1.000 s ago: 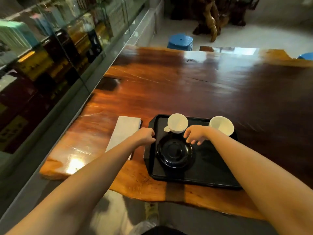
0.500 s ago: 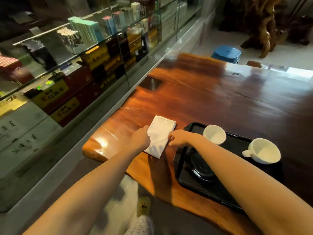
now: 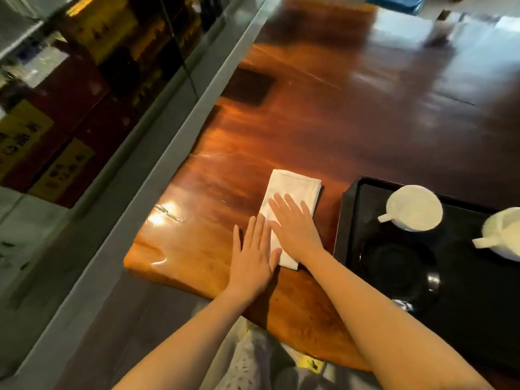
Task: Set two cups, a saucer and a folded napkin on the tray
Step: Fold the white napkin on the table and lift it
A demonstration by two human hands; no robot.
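A folded white napkin [image 3: 294, 190] lies on the wooden table, just left of the black tray [image 3: 343, 220]. My right hand [image 3: 294, 229] rests flat on the napkin's near half with fingers spread. Beside it, my left hand [image 3: 253, 260] lies flat on the table, its thumb side touching the napkin's left edge. On the tray stand two white cups: one [image 3: 413, 208] at the back left, the other [image 3: 503, 235] at the right edge of view. A black saucer [image 3: 399, 268] sits in front of the first cup.
The glossy wooden table [image 3: 309, 114] stretches ahead and to the right. A grey ledge [image 3: 157, 153] and a glass display case of boxes [image 3: 84, 80] run along the left. The table's near edge is close to my body.
My view has swung left and down. Both hands left the tray and saucer, went to the napkin, and now lie flat with fingers spread, the right one on the cloth.
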